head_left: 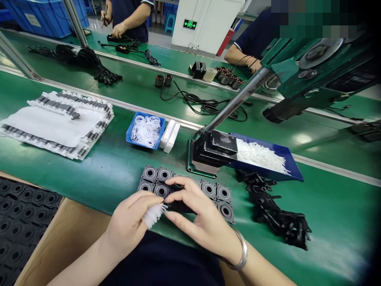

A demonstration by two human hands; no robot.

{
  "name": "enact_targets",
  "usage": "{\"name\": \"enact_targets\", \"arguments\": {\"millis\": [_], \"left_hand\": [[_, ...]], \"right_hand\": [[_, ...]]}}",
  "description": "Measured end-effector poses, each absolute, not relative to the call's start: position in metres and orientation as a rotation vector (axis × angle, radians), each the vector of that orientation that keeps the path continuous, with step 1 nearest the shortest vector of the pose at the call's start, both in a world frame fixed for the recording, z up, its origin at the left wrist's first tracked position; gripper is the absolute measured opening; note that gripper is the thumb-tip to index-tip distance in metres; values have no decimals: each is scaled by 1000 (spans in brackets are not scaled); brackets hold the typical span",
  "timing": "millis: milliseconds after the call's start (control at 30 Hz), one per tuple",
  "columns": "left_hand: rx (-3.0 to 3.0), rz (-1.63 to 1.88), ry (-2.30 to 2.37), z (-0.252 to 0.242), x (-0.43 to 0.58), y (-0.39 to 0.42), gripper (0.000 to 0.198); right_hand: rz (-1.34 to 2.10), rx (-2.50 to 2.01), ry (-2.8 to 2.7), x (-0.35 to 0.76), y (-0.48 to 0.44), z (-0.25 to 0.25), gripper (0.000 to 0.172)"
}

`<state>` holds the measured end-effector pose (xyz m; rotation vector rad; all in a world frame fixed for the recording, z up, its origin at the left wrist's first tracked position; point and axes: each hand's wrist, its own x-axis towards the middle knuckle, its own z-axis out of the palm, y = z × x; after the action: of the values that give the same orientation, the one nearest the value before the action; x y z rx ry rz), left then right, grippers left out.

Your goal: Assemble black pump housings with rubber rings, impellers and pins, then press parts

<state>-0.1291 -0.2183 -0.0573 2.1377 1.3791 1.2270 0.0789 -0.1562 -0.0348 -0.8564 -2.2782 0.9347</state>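
The left hand (127,222) grips a ribbed stack of thin white rings (154,216) at the green bench's (119,172) near edge; the right hand (205,218) curls beside it, thumb and fingers parted, contact unclear. Just beyond, square black housings (209,190) lie in two rows. Uncovered ones show pale circles around dark centres, perhaps rings already fitted; those beneath the right hand cannot be judged. Plenty seem left: loose, wiry rings (145,131) heap a blue plastic bin (128,138).
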Motion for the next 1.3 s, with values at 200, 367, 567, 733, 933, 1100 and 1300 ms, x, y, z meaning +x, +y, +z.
{"name": "enact_targets", "arguments": {"millis": [200,367,567,733,933,1100,1300], "left_hand": [[2086,1235,1429,-59,-121,-214,31],[2094,1243,1448,-60,-123,-213,29],[2576,1151,1183,-72,-120,-214,27],[2833,932,1024,-78,-107,-215,24],[2896,863,1018,-80,-106,-213,23],[2930,823,1020,-81,-105,-213,20],[2907,814,1034,-77,-105,-214,22]], "right_hand": [[1039,-901,-2137,82,-156,-41,5],[970,-1054,-2063,95,-151,-40,11],[673,-1125,-2287,100,-152,-51,9],[504,-1115,-2306,97,-155,-56,4],[353,-1005,-2372,106,-161,-60,30],[262,-958,-2407,112,-165,-63,33],[365,-1050,-2228,123,-163,-47,33]]}}
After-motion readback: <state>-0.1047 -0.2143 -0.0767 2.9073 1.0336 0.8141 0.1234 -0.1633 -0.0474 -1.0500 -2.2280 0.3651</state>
